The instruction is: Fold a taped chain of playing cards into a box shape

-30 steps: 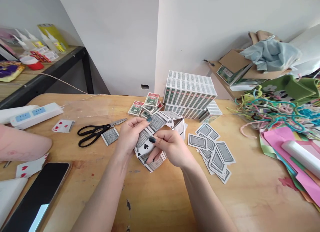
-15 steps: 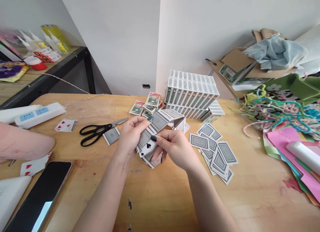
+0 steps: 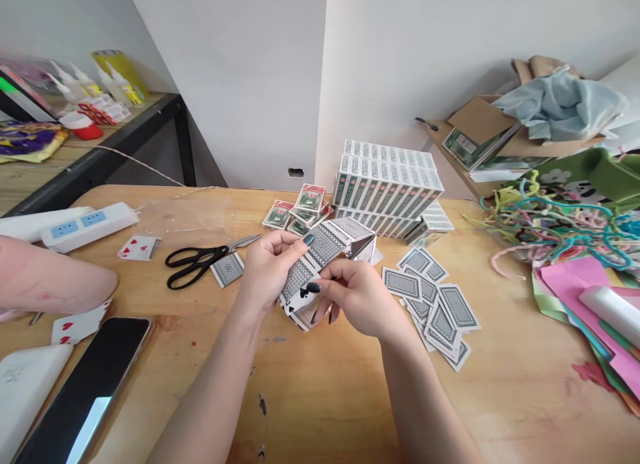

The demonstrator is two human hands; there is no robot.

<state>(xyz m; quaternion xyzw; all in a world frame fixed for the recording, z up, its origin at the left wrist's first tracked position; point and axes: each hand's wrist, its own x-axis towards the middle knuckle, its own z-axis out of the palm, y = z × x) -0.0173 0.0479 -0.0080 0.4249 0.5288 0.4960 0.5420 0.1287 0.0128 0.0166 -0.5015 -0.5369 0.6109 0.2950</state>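
1. Spanning both hands: folded-card construction [image 3: 325,245], above the surface [image 3: 320,397]; left hand [image 3: 273,267] pinching its left side, right hand [image 3: 357,294] pinching its near, spade-marked part.
2. Versus earlier: same grips; scene sits farther right in view.
3. Cardboard box [image 3: 477,126]: green-printed items [image 3: 461,148] inside, blue cloth [image 3: 565,107] atop.
4. Card packs [image 3: 387,184], stacked beyond construction; contents hidden.

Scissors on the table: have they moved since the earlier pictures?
No: the scissors lie just as before against the card beside them; only the view shifted.
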